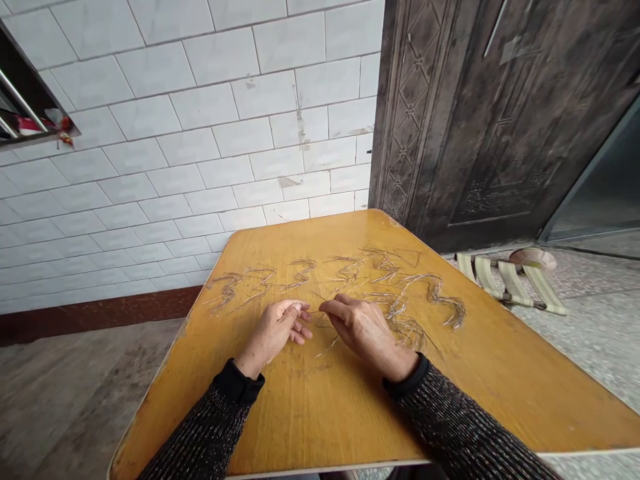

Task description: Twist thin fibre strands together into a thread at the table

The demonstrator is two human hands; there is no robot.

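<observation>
My left hand (pixel 281 328) is over the middle of the wooden table, its thumb and forefinger pinched on one end of a thin wire (pixel 315 312). Just to its right, my right hand (pixel 361 328) pinches the same wire between thumb and fingertips, palm down. Under and beside the right hand lies a loose tangle of thin wires (pixel 407 330), partly hidden by it. Beyond both hands, several zigzag-bent bundles of wire (pixel 304 272) lie in a row. A larger bent wire bundle (pixel 436 293) rests right of the tangle.
The yellow-brown table (pixel 280 427) has a pale edge strip. Behind it stands a white tiled wall (pixel 225 127), with a dark carved door (pixel 450 133) to the right. On the floor at the right is a low stool with pale woven straps (pixel 515 283).
</observation>
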